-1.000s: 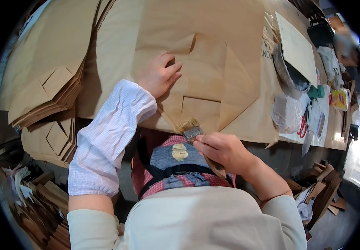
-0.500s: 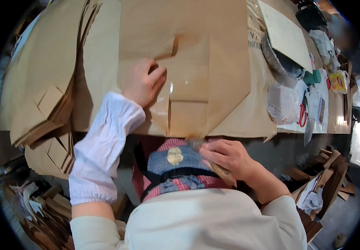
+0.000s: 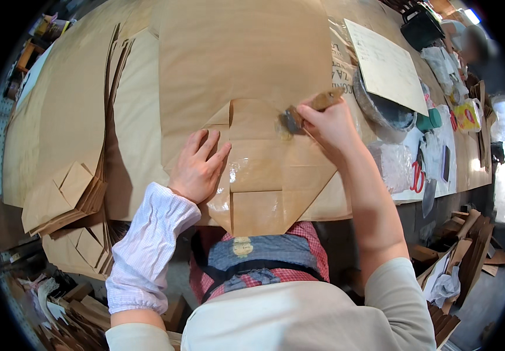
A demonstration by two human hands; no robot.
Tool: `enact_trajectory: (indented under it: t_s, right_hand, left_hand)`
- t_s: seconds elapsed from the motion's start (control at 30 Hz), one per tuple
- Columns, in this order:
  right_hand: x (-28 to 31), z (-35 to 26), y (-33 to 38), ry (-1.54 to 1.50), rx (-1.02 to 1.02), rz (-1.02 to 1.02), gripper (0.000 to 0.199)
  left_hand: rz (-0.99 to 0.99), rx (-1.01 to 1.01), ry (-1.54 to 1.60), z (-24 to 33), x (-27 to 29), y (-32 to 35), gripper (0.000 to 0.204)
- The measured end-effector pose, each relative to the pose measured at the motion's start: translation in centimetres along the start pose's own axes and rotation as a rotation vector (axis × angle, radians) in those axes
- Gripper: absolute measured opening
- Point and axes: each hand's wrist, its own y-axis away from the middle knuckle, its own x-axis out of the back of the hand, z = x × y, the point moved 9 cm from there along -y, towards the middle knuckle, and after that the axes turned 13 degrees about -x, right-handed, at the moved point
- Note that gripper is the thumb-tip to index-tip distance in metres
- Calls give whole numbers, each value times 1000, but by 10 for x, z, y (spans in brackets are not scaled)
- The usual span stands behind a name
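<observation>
A large brown paper bag (image 3: 242,64) lies flat on the table before me, its folded bottom end toward me. Wet, shiny glue covers part of the folds. My left hand (image 3: 197,169) rests on the left fold, palm down with fingers spread. In my right hand (image 3: 331,126) is a glue brush (image 3: 325,100), gripped by its wooden handle. Its bristles touch the paper at the right side of the folded bottom and look slightly blurred.
Stacked folded paper bags (image 3: 77,187) lie at the left, some overhanging the table edge. On the right stand a plastic-lined basin (image 3: 390,114) under a pale board (image 3: 384,64), a green lid (image 3: 430,119), red-handled scissors (image 3: 418,172) and a knife (image 3: 429,198). Cardboard scraps (image 3: 469,257) fill the lower right.
My right hand has swept the brush from the near table edge up to the right side of the folds. The bag sits closer to me, my left hand now flatter on it.
</observation>
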Motion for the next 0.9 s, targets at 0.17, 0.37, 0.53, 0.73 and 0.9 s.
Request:
enact_trajectory:
  t_s: [0.17, 0.37, 0.53, 0.73, 0.9]
  right_hand:
    - [-12, -21, 8, -273, 89, 45, 10]
    - [-102, -28, 27, -278, 90, -113, 10]
    - [-118, -48, 10, -55, 14, -141, 15]
    - [-10, -58, 86, -80, 441, 88, 20]
    - [115, -22, 143, 614, 623, 579, 32]
  left_hand:
    - [76, 73, 103, -9, 1, 9, 36]
    - [94, 144, 192, -14, 1, 14, 36]
    - [117, 152, 217, -19, 6, 22, 31]
    - [98, 167, 178, -19, -3, 16, 30]
    - [148, 166, 161, -14, -7, 19, 31]
